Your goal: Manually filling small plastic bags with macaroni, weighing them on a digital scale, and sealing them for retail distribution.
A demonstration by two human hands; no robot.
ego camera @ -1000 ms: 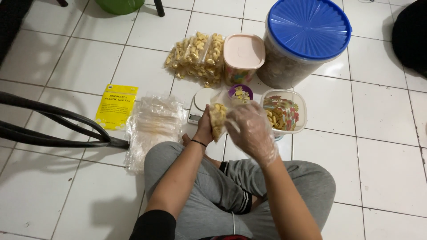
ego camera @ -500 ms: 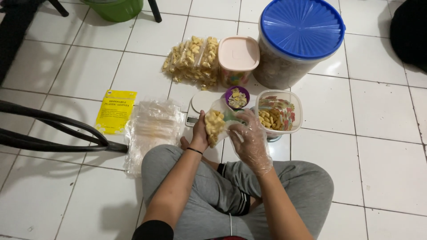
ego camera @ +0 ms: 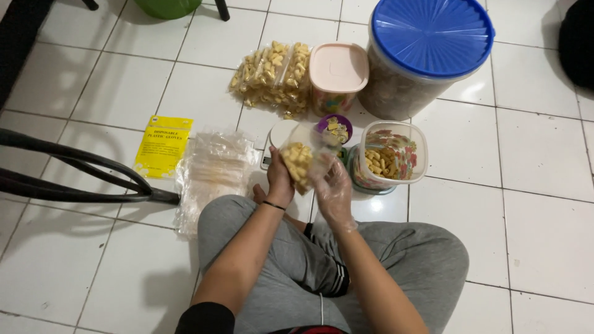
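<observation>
Though half-hidden, snack bag [ego camera: 298, 162] between hands.

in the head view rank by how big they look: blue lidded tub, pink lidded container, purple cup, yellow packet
1. blue lidded tub
2. pink lidded container and yellow packet: look about alike, so unranked
3. purple cup

blue-lidded tub [ego camera: 427, 37], yellow packet [ego camera: 163, 145]

Both forearms reach forward over crossed legs. Left hand [ego camera: 279, 179] bare, fingers curled shut. Right hand [ego camera: 333, 188] gloved, fingers closed.
</observation>
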